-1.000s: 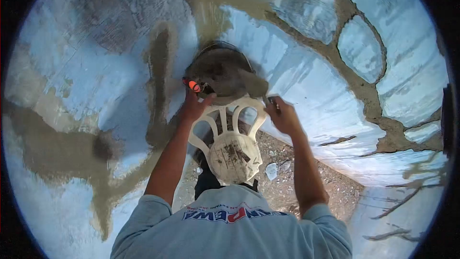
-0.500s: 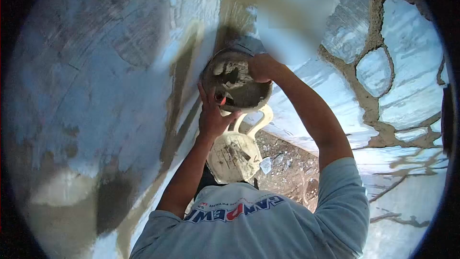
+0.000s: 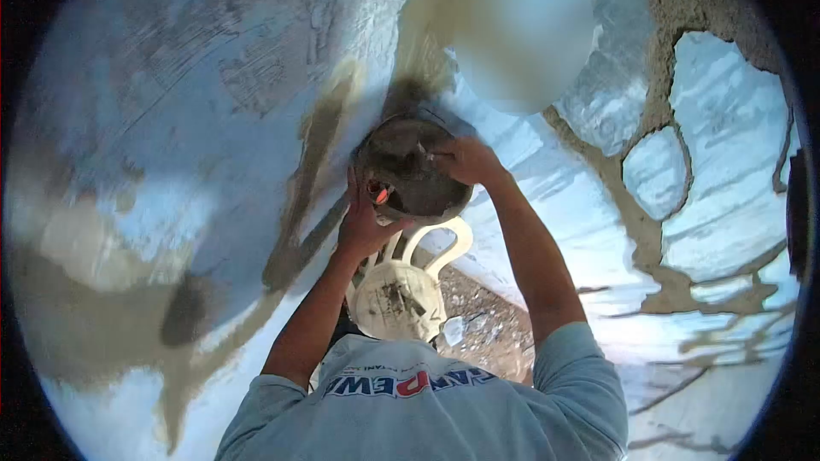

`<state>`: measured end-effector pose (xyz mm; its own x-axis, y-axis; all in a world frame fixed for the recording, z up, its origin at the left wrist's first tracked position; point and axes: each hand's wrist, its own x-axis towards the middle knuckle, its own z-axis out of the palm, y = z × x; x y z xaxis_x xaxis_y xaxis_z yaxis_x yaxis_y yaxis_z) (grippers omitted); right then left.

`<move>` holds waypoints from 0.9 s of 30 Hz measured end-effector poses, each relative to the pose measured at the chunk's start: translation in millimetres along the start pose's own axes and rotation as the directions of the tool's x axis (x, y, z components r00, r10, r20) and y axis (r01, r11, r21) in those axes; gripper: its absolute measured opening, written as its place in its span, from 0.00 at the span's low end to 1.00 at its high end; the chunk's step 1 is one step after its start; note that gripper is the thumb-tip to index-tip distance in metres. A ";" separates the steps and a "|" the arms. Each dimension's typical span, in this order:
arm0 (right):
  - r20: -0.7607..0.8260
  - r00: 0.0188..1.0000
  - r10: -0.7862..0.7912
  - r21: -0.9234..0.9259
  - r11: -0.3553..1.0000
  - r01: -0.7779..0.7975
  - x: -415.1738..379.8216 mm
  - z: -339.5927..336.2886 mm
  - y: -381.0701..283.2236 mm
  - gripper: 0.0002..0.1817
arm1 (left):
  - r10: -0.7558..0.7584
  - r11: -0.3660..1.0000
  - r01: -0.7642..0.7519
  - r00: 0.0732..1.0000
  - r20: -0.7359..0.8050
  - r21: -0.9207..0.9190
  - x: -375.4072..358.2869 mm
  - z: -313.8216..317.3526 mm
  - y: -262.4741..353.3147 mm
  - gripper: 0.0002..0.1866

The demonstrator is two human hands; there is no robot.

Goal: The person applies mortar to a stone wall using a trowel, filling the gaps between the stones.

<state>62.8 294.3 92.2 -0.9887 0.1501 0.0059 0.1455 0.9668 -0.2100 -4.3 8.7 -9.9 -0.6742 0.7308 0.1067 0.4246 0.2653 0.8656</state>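
A round dark bucket (image 3: 436,192) with wet grey mortar inside is tilted so that its mouth faces me. My left hand (image 3: 366,226) grips its lower left rim, thumb spread along the underside. Beside those fingers, an orange-red object (image 3: 379,195) shows at the inner edge; its kind I cannot make out. Over the right part of the bucket's mouth, my right hand (image 3: 470,160) is closed on a small tool (image 3: 425,152) with a thin metal shank. The tool's working end is lost against the dark mortar.
Below the bucket stands a cream plastic chair (image 3: 397,299), its seat stained with mortar. Debris-strewn ground (image 3: 491,324) lies to its right. A blue-white plastered wall (image 3: 171,137) rises on the left; at right, a pale surface (image 3: 726,102) carries raised brown mortar lines.
My right hand has drawn back a little from deeper in the bucket, and the tool's shank now shows. The pale mortar lump seen inside before is no longer visible. The view has shifted slightly.
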 end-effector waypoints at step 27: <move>-0.672 0.681 0.291 0.715 0.493 0.495 42.4 -293.3 -121.3 0.15 | -0.041 0.981 0.017 0.991 -0.124 -0.194 1.6 7.3 2.1 0.74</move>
<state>14.2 244.0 404.7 -0.6059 0.5227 0.5998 -0.4444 0.4030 -0.8001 -0.1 15.0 -11.4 -0.7608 0.6357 0.1308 0.2883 0.1505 0.9456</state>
